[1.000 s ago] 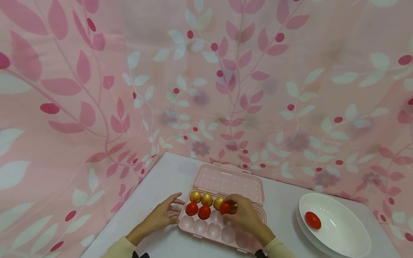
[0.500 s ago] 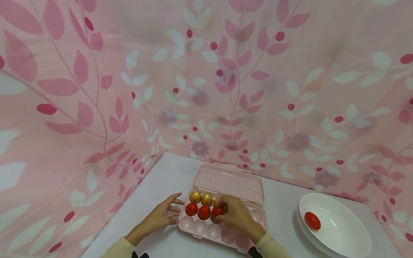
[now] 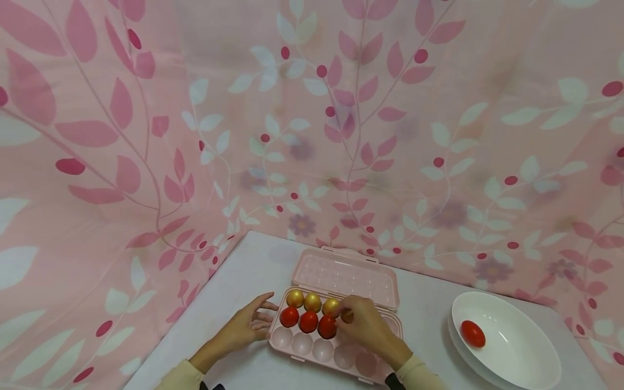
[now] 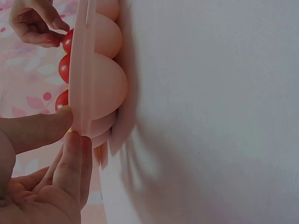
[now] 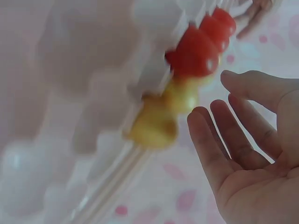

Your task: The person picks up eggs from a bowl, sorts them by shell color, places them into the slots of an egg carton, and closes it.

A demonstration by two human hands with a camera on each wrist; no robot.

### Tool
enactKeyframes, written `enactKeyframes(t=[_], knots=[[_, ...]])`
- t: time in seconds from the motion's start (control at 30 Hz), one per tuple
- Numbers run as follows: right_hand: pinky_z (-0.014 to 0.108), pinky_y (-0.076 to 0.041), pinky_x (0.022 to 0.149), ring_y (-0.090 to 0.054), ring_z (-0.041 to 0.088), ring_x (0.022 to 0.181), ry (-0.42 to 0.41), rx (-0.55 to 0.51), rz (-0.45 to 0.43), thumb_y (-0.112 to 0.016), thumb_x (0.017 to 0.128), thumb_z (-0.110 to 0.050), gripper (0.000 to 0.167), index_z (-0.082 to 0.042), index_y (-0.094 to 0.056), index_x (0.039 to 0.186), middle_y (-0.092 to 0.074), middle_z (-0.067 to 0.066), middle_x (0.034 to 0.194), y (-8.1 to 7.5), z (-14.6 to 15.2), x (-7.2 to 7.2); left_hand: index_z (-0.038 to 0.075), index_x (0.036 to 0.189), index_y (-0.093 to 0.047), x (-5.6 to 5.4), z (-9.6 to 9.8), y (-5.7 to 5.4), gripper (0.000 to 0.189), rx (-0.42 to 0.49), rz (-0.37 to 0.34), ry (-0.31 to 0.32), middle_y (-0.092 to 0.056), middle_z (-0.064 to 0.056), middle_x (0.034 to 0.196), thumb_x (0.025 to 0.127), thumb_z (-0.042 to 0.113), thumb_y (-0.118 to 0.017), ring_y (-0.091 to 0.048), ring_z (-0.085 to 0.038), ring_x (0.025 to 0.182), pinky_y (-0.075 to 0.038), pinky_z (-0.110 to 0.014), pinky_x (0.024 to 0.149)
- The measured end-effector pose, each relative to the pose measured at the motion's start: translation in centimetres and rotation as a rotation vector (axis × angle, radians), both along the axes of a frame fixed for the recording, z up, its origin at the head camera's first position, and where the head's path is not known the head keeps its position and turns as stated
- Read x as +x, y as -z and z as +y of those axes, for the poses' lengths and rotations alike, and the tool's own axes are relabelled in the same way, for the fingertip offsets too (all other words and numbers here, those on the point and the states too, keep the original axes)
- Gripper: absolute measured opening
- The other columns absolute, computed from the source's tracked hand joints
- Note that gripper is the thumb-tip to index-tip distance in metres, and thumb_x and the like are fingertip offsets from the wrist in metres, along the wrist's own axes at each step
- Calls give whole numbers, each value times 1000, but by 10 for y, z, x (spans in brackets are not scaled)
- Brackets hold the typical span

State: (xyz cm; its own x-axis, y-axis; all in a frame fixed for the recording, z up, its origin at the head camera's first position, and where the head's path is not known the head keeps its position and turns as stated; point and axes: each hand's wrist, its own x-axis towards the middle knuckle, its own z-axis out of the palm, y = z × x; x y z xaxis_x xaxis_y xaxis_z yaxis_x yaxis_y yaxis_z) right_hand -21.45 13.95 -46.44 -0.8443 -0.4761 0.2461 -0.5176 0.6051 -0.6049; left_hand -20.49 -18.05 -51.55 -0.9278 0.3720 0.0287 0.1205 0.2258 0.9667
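A pink egg box [image 3: 341, 355] lies open on the table. Shiny gold eggs [image 3: 294, 298] fill part of its back row; one is partly hidden by my right hand [image 3: 365, 325]. In the middle row sit three red eggs [image 3: 308, 322]. My right hand hovers over the box just right of the third red egg. The right wrist view shows this hand [image 5: 247, 135] with bent, parted fingers and nothing between them. At the box's left end is my left hand [image 3: 244, 323], fingers loosely spread. In the left wrist view its thumb [image 4: 51, 123] and fingertips are right at the rim.
A white bowl [image 3: 526, 336] with one red egg [image 3: 472, 333] in it stands on the right of the white table [image 3: 258, 260]. The box's lid [image 3: 346, 273] lies back behind the cups. A pink leaf-patterned cloth [image 3: 317, 135] hangs close behind and at left.
My right hand has set the third red egg into the middle row beside the other two, let go and drawn off to the right. The left hand has stayed in place.
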Motion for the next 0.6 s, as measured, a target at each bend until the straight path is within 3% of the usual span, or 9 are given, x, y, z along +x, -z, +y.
enactKeyframes(t=[0.3, 0.6], knots=[[39, -60, 69, -68, 23, 83, 215, -20, 84, -79, 76, -2, 22, -9, -70, 95, -70, 6, 90, -15, 67, -1, 0, 150, -27, 2, 0, 0, 88, 15, 4, 8, -51, -21, 131, 77, -6, -76, -60, -32, 106, -53, -35, 91], [39, -59, 65, -68, 28, 84, 397, 98, 227, -79, 79, -8, 31, -4, -67, 108, -71, 10, 97, -31, 157, -5, 1, 150, -29, 1, -1, -1, 87, -43, 33, 4, -52, -18, 130, 78, -1, -77, -60, -26, 104, -53, -31, 90]])
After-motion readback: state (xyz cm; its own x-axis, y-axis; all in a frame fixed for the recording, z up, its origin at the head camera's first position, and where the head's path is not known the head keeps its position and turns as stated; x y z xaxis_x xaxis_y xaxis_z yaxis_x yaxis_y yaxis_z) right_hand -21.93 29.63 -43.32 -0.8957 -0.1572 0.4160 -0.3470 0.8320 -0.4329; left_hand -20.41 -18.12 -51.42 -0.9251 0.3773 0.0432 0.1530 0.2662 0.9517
